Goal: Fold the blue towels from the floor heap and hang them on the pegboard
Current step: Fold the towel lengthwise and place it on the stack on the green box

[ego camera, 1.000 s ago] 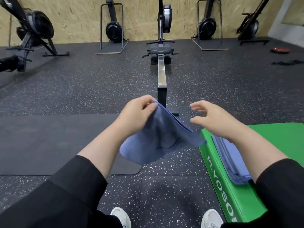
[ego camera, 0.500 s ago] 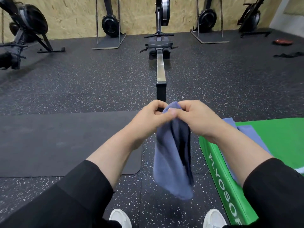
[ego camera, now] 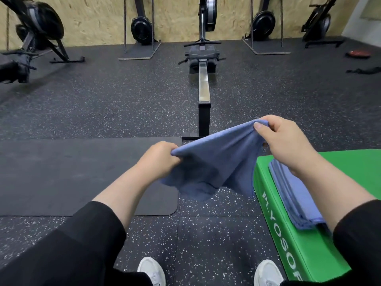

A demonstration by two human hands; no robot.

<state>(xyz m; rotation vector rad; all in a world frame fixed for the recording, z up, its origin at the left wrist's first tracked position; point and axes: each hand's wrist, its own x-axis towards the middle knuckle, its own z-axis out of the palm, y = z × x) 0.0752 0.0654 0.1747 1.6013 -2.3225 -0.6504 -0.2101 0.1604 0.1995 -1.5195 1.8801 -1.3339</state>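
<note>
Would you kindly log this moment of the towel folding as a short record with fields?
setting: gym floor, rowing machine ahead
left hand: grips one end of the blue towel
right hand: pinches the other end, held higher
towel state: stretched between the hands, sagging, off the floor
folded towels: stacked on the green plyo box
black mat: flat, at left
pegboard: not in view

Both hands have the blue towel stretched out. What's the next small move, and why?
Probably bring the left hand up to the right hand to fold the towel in half: each grips one end, and it sags between them beside the folded stack on the green box.
</note>
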